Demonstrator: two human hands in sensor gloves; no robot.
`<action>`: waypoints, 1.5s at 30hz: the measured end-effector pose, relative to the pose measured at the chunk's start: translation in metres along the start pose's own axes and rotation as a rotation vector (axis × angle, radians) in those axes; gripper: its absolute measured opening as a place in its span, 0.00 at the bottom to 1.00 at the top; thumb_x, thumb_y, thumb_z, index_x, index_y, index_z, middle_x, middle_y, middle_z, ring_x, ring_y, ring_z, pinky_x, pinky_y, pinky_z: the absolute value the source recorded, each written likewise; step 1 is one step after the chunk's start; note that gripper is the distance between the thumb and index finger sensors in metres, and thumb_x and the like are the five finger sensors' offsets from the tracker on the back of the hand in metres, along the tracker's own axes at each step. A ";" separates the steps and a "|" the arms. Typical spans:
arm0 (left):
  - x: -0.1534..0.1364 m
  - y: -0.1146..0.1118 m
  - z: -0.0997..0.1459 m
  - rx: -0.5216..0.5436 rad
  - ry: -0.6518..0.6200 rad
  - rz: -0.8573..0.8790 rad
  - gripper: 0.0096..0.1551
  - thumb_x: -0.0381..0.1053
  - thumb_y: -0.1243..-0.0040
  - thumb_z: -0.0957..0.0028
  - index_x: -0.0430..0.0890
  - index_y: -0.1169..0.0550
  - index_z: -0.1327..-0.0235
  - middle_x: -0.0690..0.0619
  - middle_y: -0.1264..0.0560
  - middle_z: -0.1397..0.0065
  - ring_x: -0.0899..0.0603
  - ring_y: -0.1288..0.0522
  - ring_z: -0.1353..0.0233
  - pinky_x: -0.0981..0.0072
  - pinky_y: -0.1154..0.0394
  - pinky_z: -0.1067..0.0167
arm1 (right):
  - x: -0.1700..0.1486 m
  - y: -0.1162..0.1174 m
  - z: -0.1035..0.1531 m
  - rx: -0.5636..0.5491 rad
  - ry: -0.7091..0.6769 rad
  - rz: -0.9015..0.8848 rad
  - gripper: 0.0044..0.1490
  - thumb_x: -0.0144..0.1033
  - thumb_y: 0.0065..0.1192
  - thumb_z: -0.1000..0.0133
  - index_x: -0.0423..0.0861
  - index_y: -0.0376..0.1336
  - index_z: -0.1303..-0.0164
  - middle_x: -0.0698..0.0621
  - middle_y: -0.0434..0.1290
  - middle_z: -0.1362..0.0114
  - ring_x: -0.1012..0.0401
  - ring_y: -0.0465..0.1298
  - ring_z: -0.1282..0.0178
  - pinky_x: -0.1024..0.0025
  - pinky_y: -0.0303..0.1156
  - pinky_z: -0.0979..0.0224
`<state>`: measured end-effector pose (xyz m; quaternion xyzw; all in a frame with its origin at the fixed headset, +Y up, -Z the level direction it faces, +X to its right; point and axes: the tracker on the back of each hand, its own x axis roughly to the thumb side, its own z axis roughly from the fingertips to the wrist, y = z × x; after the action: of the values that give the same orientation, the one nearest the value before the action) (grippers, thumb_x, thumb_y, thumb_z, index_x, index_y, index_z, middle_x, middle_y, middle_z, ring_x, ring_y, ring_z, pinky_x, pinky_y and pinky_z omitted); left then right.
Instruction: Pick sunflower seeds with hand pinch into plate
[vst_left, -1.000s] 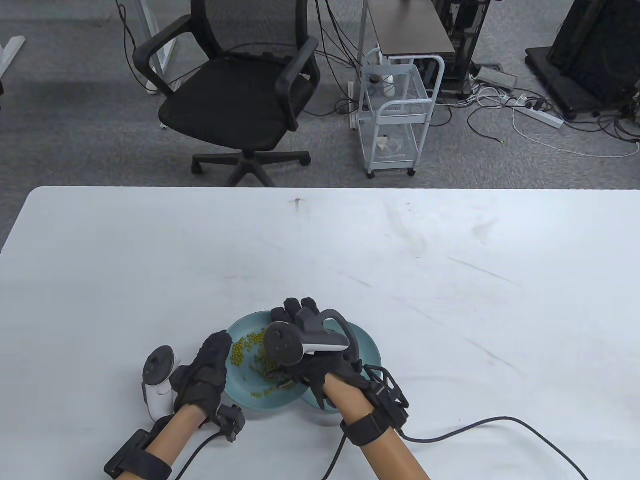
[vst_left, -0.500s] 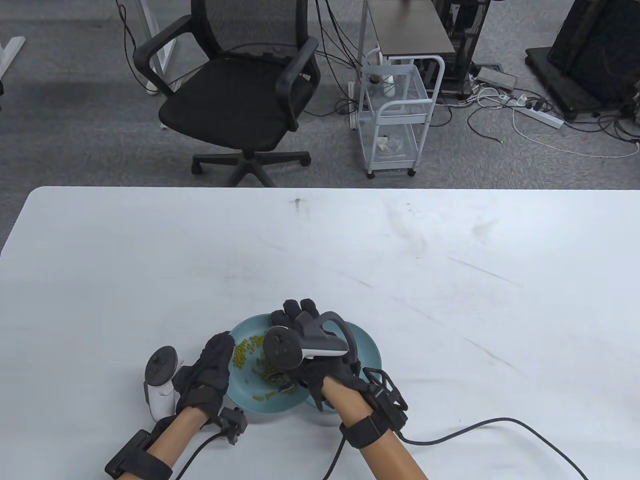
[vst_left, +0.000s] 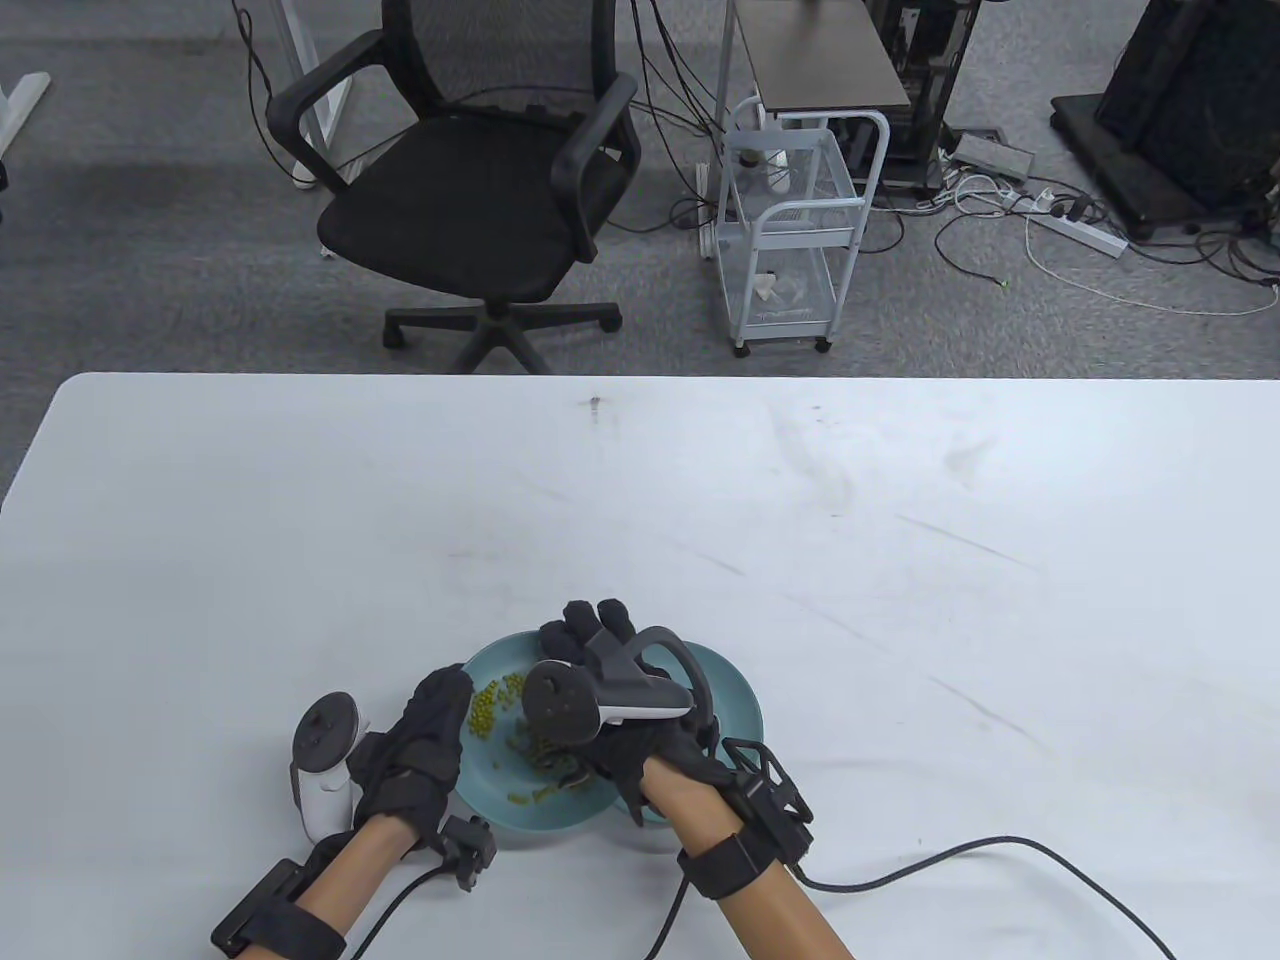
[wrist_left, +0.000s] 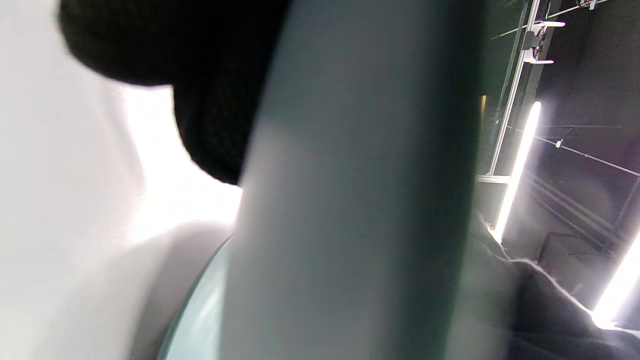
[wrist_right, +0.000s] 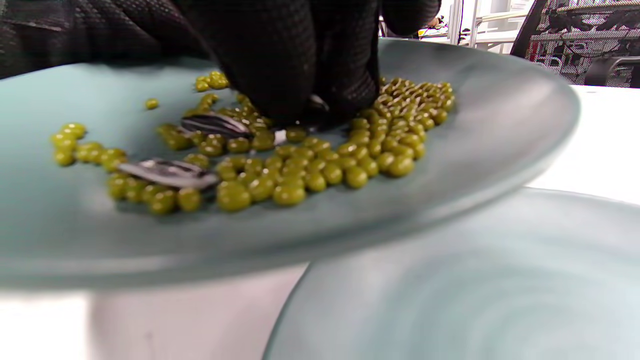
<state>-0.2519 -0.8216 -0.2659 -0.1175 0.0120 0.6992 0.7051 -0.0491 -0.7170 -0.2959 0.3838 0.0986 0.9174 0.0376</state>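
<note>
A teal plate (vst_left: 500, 792) near the table's front edge holds several green beans (wrist_right: 310, 170) and a few striped sunflower seeds (wrist_right: 215, 125). My left hand (vst_left: 437, 722) grips this plate's left rim and holds it tilted; the left wrist view shows only the blurred rim (wrist_left: 350, 200) and a gloved finger (wrist_left: 210, 100). My right hand (wrist_right: 310, 112) reaches down into the beans, and its fingertips (wrist_right: 280, 75) pinch together on a dark seed. Another seed (wrist_right: 167, 172) lies loose in front. A second teal plate (vst_left: 738, 690) lies under the right side, bare where it shows (wrist_right: 450, 300).
The white table (vst_left: 800, 520) stretches wide behind and to both sides of the plates. A black cable (vst_left: 950, 860) runs from my right wrist across the table's front right. An office chair (vst_left: 480, 180) and a small cart (vst_left: 795, 230) stand beyond the far edge.
My right hand has shifted slightly left and toward me over the beans. The bean plate and my left hand have barely moved.
</note>
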 end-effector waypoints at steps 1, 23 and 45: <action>0.000 0.000 0.000 0.000 0.000 0.000 0.27 0.57 0.58 0.32 0.41 0.40 0.29 0.39 0.23 0.45 0.41 0.14 0.63 0.54 0.20 0.64 | 0.000 0.000 0.000 0.000 0.002 0.001 0.22 0.30 0.77 0.46 0.30 0.74 0.50 0.26 0.51 0.18 0.26 0.42 0.21 0.23 0.35 0.29; 0.000 0.000 0.000 0.003 0.000 0.014 0.28 0.58 0.58 0.31 0.41 0.39 0.29 0.39 0.23 0.45 0.41 0.14 0.62 0.54 0.20 0.63 | -0.009 -0.014 0.010 -0.085 0.037 -0.100 0.23 0.31 0.75 0.45 0.26 0.74 0.52 0.26 0.51 0.19 0.27 0.42 0.21 0.23 0.35 0.28; 0.004 0.011 0.002 0.066 -0.014 0.064 0.27 0.59 0.59 0.30 0.43 0.40 0.28 0.40 0.23 0.44 0.42 0.14 0.61 0.55 0.20 0.62 | -0.077 0.013 0.081 -0.190 0.298 -0.230 0.21 0.32 0.74 0.44 0.29 0.75 0.51 0.24 0.50 0.19 0.25 0.41 0.22 0.23 0.35 0.29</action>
<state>-0.2629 -0.8171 -0.2665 -0.0890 0.0340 0.7214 0.6859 0.0626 -0.7285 -0.2917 0.2246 0.0594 0.9588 0.1633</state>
